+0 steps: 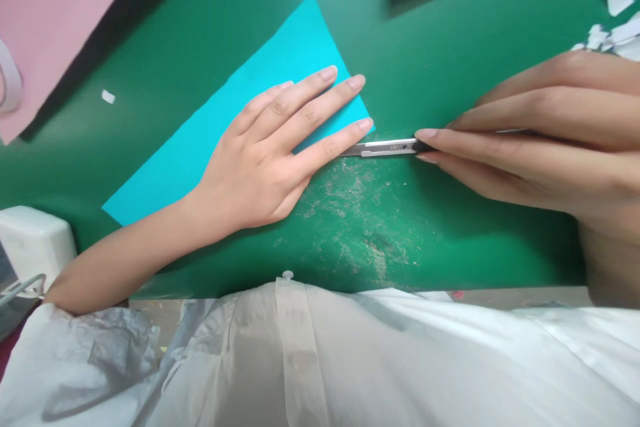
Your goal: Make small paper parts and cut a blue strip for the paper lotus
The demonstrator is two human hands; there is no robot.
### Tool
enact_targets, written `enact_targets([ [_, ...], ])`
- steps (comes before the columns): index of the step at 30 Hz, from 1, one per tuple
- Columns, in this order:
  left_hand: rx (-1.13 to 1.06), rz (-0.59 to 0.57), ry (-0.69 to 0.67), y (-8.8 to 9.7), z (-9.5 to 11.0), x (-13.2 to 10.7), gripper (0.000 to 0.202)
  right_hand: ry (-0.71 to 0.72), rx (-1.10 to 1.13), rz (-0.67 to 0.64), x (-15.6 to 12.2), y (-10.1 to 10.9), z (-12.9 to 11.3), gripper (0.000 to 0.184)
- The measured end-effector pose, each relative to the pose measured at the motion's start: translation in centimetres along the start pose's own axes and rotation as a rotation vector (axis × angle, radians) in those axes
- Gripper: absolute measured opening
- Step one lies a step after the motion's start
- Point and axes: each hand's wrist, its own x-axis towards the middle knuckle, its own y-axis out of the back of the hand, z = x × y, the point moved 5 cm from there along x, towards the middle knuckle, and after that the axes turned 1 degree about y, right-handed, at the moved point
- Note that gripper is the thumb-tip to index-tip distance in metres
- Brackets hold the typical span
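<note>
A bright blue sheet of paper point(280, 60) lies slanted on the green table. My left hand point(270, 153) rests flat on it with the fingers spread, covering much of its lower edge. My right hand point(540, 140) pinches a slim utility knife point(390, 147), which points left along the paper's near edge. The knife's front end passes under or behind my left index finger, so its tip is hidden.
Pink sheets point(65, 20) lie at the upper left and top right. White paper scraps point(623, 30) are heaped at the right edge, and one small white scrap point(108, 97) sits left of the blue paper. Scratches mark the green tabletop point(345, 213) near me.
</note>
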Motion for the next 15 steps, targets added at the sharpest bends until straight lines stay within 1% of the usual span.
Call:
enact_targets([
  [4,-0.040,0.001,0.014,0.07,-0.17,0.15,0.045,-0.015,-0.059,-0.015,-0.22,-0.26,-0.24,0.039],
  [7,-0.061,0.001,0.016,0.11,-0.15,0.24,0.045,-0.009,-0.051,0.000,-0.24,-0.22,-0.21,0.036],
  [11,-0.055,0.014,0.012,0.16,-0.05,0.31,0.044,0.055,-0.062,0.053,-0.22,-0.03,-0.21,0.030],
  [15,0.039,0.059,-0.052,0.23,0.21,0.34,0.048,0.145,-0.113,0.120,0.18,0.14,-0.88,0.029],
])
